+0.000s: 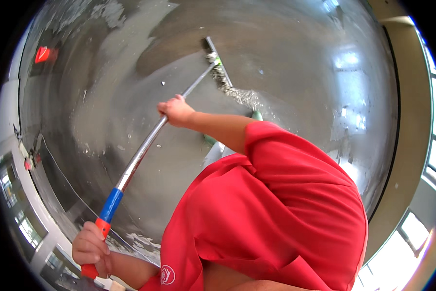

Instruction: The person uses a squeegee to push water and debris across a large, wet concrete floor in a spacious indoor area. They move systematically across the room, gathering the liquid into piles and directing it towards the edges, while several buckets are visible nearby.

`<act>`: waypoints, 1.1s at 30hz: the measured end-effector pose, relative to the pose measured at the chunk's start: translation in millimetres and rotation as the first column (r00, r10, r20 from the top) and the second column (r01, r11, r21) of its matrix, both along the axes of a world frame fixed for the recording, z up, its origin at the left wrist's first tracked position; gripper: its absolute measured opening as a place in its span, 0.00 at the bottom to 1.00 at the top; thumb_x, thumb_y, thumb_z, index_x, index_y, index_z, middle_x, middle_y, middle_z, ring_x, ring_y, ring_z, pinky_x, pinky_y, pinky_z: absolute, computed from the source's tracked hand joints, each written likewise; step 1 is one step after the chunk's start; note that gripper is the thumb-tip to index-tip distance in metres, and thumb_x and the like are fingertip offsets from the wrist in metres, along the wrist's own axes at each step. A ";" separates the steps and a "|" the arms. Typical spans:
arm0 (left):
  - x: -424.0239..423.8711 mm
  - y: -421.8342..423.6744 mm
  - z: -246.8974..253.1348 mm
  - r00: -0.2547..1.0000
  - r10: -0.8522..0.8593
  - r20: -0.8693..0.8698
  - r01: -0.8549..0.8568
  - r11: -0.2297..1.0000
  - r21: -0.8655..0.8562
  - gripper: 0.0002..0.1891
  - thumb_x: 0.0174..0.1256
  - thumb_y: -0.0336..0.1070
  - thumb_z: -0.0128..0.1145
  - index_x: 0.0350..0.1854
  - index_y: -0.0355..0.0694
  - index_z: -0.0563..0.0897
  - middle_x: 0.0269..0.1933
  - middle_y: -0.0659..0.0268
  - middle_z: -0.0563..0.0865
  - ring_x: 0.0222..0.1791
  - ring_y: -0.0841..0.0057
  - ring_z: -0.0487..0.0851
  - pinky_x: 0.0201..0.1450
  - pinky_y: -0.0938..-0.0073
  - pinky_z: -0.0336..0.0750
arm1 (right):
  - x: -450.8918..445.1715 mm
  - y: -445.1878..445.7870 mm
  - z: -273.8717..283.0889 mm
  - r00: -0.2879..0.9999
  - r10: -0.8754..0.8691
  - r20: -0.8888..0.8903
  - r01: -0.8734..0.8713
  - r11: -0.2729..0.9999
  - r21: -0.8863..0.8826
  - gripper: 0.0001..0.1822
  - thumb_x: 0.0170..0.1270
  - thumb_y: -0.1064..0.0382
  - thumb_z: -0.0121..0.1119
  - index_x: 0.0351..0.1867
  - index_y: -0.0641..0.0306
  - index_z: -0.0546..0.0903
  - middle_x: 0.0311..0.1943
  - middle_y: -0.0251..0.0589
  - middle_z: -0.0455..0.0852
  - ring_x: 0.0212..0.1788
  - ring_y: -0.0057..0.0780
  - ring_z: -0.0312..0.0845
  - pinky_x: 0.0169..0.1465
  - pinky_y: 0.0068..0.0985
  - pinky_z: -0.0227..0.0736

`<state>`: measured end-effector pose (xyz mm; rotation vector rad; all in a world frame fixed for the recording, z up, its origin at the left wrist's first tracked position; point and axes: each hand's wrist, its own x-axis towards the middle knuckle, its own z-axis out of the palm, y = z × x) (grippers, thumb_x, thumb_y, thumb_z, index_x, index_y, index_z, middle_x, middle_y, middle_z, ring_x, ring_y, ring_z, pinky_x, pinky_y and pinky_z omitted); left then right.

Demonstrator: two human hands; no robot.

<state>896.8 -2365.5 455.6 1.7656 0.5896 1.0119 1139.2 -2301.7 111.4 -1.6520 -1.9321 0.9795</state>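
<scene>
Both my hands hold a long-handled floor squeegee by its metal pole (141, 152). My left hand (90, 243) is wrapped around the red and blue grip (110, 205) at the pole's near end. Farther down, my right hand (176, 111) closes around the bare metal. The straight squeegee head (223, 71) rests on the wet grey floor (276, 58), with a green piece at its joint with the pole. Bubbly grey liquid (243, 96) lies along the blade and trails toward a green shoe (257, 115). Another green shoe (210, 140) is partly hidden by my right forearm.
A red bucket (42, 54) stands at the far left. A thin pale cable or hose (65, 178) crosses the floor on the left, near some red equipment (29, 163) too small to identify. A beige wall (409, 109) with a black skirting edge and windows bounds the right.
</scene>
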 end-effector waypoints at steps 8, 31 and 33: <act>-65.2 -77.7 -9.6 0.833 0.551 -0.055 -0.548 0.834 0.054 0.03 0.65 0.31 0.50 0.38 0.42 0.71 0.18 0.75 0.61 0.23 0.82 0.64 0.39 0.69 0.58 | -190.0 51.1 -22.1 0.960 0.279 0.008 -0.278 0.955 0.100 0.07 0.54 0.63 0.61 0.35 0.52 0.77 0.34 0.37 0.83 0.45 0.39 0.79 0.58 0.40 0.63; 16.1 -121.3 -100.0 0.519 0.829 -0.208 -0.508 0.103 -0.855 0.18 0.70 0.30 0.47 0.19 0.46 0.61 0.18 0.71 0.62 0.26 0.74 0.67 0.46 0.66 0.69 | 89.9 -220.9 -47.7 0.980 0.156 0.126 -0.089 0.901 -0.424 0.12 0.58 0.60 0.58 0.45 0.52 0.78 0.34 0.37 0.86 0.42 0.39 0.83 0.53 0.39 0.66; 55.8 -120.7 -113.5 0.656 0.735 -0.171 -0.428 0.176 -0.886 0.18 0.71 0.30 0.46 0.18 0.46 0.61 0.18 0.72 0.62 0.26 0.75 0.67 0.46 0.67 0.69 | 127.8 -260.5 -59.2 0.984 0.036 0.173 0.042 0.903 -0.427 0.11 0.56 0.58 0.59 0.42 0.51 0.79 0.33 0.35 0.87 0.42 0.38 0.84 0.51 0.38 0.67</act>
